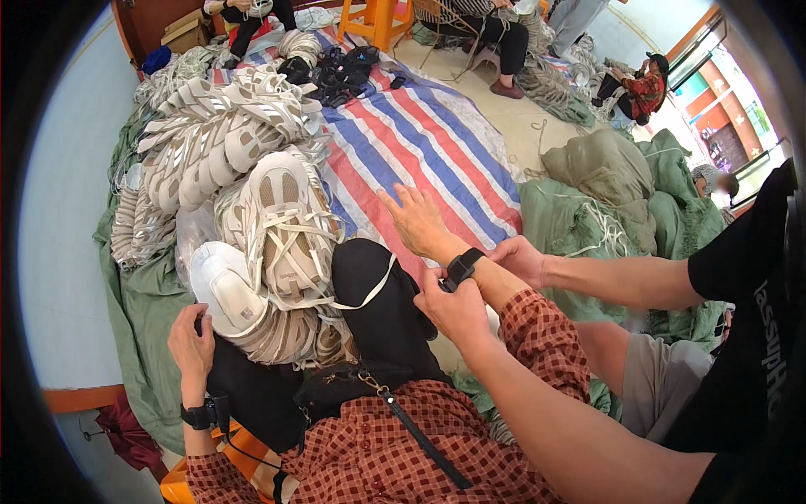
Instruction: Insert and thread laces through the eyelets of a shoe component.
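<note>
My right hand point(416, 220) is stretched forward over the striped sheet, fingers spread and holding nothing. A black strap with a small dark device point(462, 267) circles its wrist, gripped by a co-worker's two hands point(457, 311). At the left, my left hand point(191, 343) has loosely bent fingers beside a white-lined shoe point(225, 286); a small dark patch shows at its fingertips, too small to name. Another black wrist device point(201, 415) sits on that arm. Beige-and-white shoe uppers point(290, 244) with loose laces lie bunched against my black-trousered legs.
A big heap of shoe uppers point(218, 134) rises at the far left on green cloth point(147, 336). Blue, red and white striped sheeting point(395, 126) covers the floor ahead. Green sacks point(588, 214) stand at the right, behind the co-worker's arms. Several people sit farther back, near an orange stool point(369, 25).
</note>
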`<state>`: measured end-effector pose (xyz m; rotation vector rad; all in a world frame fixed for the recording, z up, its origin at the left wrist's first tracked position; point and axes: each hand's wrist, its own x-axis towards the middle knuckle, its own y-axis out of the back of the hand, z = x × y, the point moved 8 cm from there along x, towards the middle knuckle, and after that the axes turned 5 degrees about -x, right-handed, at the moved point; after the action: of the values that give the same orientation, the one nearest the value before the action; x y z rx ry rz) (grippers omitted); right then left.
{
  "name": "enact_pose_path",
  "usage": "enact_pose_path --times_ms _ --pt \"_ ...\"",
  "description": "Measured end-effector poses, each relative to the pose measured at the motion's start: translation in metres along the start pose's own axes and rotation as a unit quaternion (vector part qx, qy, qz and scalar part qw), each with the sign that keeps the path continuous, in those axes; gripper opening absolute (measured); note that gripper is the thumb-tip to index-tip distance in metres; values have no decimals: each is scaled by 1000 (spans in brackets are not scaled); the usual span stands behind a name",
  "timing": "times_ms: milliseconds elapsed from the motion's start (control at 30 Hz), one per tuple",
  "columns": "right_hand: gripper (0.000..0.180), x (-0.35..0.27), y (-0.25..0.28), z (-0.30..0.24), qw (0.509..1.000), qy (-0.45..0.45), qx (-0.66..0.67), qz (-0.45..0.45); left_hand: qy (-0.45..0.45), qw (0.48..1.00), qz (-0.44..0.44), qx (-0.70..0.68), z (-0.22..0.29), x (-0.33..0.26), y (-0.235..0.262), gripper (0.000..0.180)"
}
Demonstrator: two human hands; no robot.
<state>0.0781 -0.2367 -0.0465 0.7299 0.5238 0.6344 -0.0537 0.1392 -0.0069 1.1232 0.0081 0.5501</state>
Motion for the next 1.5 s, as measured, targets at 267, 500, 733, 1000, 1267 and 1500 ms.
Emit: enact_pose_path --times_ms 267,500,733,1000,1267,1500 --pt "14 -3 -8 -27 941 106 -322 -6 12 1000 9 -2 2 0 4 16" --pt "17 -6 -1 -12 849 44 -503 155 5 1000 13 -3 2 -3 6 15" --pt "36 83 -4 12 850 135 -500 94 -4 1000 11 7 0 -1 1 15" --pt "54 0 -42 1 428 6 -873 233 10 1000 21 -1 -6 -4 6 14" --pt "47 -17 -26 37 222 56 -916 330 -5 1000 25 2 2 -2 6 14" --pt "59 -11 -29 37 315 -9 -908 277 -2 1000 20 0 -2 -3 3 15"
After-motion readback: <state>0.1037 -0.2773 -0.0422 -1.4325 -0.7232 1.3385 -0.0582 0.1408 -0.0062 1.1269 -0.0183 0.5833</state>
